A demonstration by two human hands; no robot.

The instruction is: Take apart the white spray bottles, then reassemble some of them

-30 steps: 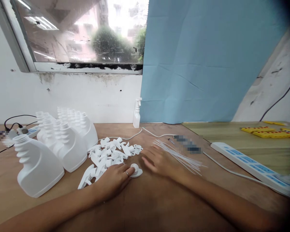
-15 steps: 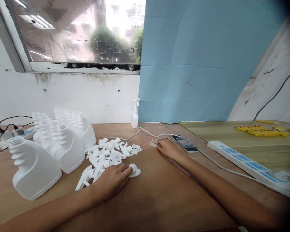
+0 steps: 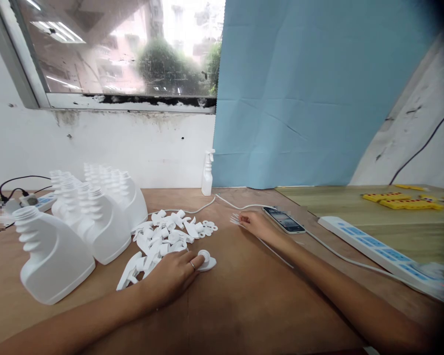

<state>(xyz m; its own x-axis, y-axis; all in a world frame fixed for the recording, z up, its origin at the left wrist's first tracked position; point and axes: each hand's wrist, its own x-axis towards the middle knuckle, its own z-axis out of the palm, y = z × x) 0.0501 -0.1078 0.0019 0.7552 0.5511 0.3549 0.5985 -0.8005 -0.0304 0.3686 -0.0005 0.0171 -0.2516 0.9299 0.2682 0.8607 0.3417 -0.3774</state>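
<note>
Mid-frame, my right hand (image 3: 257,225) has reached thin tubes (image 3: 234,221), grip unclear; my left hand (image 3: 175,271) holds a spray top (image 3: 207,264): both busy.

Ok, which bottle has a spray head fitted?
The lone bottle standing by the wall; the bottles grouped at left have bare necks.

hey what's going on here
A person is working with small white parts at a table. Their left hand rests at the pile, fingers against a round-topped part. Their right hand is at the thin tubes, beside a phone; its grip is unclear. Open-necked bottles stand left of the pile.
</note>
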